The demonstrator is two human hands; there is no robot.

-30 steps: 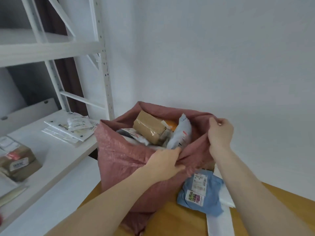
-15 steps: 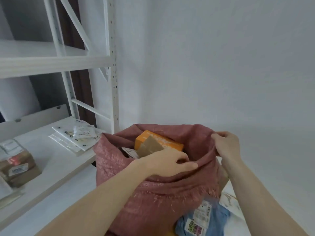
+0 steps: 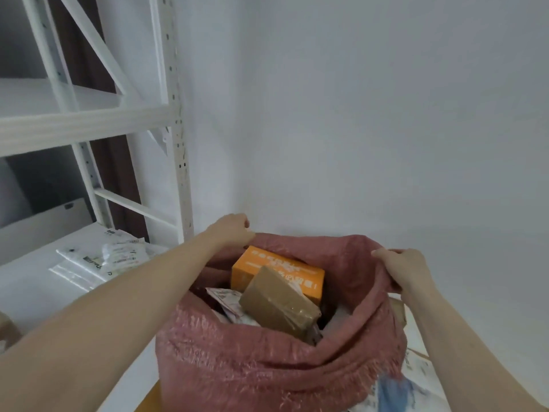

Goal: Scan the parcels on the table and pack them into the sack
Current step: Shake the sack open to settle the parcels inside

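Your hands hold the sack open.
Low in the frame, your left hand [image 3: 230, 230] and right hand [image 3: 404, 267] each pinch the pink sack [image 3: 252, 361] rim; an orange box [image 3: 267, 267] and brown parcel [image 3: 277, 301] sit inside.

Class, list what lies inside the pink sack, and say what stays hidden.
Inside the pink sack: an orange box, a taped brown parcel leaning on it, and white printed mailers beside them. Anything deeper is covered by these and the sack's folded rim.
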